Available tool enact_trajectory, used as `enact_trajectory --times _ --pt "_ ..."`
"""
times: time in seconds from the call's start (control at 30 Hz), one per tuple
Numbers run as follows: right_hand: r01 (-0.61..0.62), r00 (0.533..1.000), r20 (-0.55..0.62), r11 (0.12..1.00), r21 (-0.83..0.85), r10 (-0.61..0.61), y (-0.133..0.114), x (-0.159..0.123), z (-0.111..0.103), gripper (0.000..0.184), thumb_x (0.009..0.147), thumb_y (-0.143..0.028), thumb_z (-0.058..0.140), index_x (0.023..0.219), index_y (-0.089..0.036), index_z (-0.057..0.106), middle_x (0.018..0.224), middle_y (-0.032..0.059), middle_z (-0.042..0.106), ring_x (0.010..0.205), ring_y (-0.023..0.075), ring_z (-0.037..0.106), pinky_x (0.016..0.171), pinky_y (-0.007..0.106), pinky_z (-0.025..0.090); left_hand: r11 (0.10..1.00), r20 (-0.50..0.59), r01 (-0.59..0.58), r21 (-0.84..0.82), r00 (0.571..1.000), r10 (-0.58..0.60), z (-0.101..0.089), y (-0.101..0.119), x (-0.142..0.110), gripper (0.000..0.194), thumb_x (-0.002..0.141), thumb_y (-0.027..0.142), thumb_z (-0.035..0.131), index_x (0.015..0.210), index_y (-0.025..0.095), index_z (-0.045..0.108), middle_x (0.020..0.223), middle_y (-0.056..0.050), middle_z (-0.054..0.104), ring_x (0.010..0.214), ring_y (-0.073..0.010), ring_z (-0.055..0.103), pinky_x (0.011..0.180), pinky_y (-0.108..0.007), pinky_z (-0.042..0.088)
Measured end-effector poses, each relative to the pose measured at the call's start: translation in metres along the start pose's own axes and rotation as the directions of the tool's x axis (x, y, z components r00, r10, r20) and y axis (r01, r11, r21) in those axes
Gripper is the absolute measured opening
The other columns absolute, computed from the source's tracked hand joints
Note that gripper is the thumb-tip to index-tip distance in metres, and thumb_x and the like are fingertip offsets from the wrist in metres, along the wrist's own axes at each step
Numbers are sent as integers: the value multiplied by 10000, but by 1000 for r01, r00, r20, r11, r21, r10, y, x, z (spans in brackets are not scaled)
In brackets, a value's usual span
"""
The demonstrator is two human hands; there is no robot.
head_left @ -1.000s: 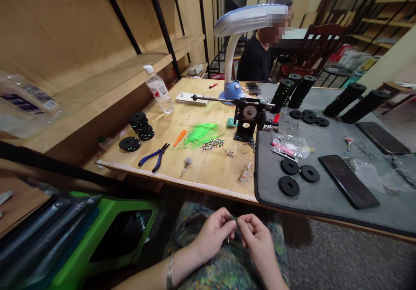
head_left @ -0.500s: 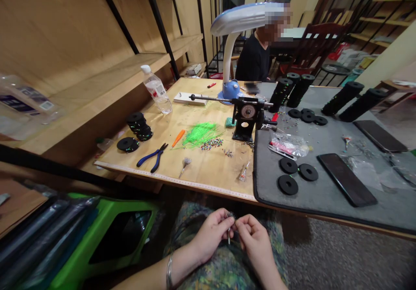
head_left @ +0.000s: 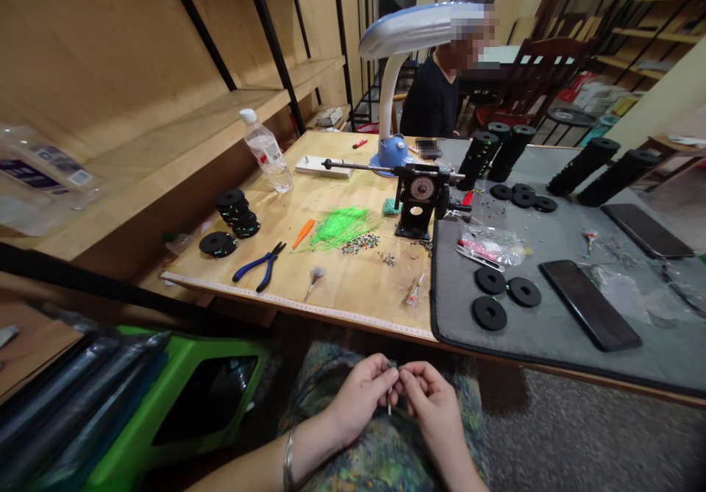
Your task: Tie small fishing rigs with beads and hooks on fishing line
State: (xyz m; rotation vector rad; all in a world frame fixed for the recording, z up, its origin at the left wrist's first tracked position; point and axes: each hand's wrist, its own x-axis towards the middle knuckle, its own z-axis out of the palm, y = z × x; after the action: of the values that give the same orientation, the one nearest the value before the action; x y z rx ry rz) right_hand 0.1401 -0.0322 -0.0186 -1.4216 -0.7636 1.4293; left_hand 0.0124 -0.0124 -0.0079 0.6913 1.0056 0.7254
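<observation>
Left hand (head_left: 365, 396) pinches a thin pale item (head_left: 389, 404); right hand (head_left: 433, 398) nearly closed, its grip unclear

Left hand (head_left: 365, 393): fingers pinched | right hand (head_left: 433, 398): fingertips together | forearms: angled inward over lap

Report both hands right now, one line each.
Left hand: closed, fingertips pinching a small, thin, pale stick-like piece.
Right hand: fingertips pinched together beside it; whether they grip anything cannot be told.
</observation>
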Motion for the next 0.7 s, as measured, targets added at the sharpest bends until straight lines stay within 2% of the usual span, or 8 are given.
enact_trajectory --times 0.23,0.47,0.7 --pt "-18 1000 -7 1000 -15 18 -3 -3 3 410 639 -556 729 657 -172 585 400 -69 493 349 67 347 379 186 248 1000 -4 0 10 1000 0 2 0 0 383 695 474 707 705 168 478 619 37 524 528 -79 462 521 -224 290" --pt "-45 999 2 999 -17 45 2 0 4 342 650 -478 709 647 -177 547 414 -68 502 345 50 319 371 175 216 999 -54 -40 36 998 42 1 -2 2 364 711 472 682 713 172 477 612 48 501 538 -85 457 530 -225 317" --pt "-76 997 -12 997 -32 75 5 2 3 327 641 -467 700 631 -181 542 370 -97 431 334 44 289 373 178 187 992 -66 -98 85 992 104 0 -2 2 307 751 430 654 782 161 511 612 55 497 541 -87 444 543 -227 333"
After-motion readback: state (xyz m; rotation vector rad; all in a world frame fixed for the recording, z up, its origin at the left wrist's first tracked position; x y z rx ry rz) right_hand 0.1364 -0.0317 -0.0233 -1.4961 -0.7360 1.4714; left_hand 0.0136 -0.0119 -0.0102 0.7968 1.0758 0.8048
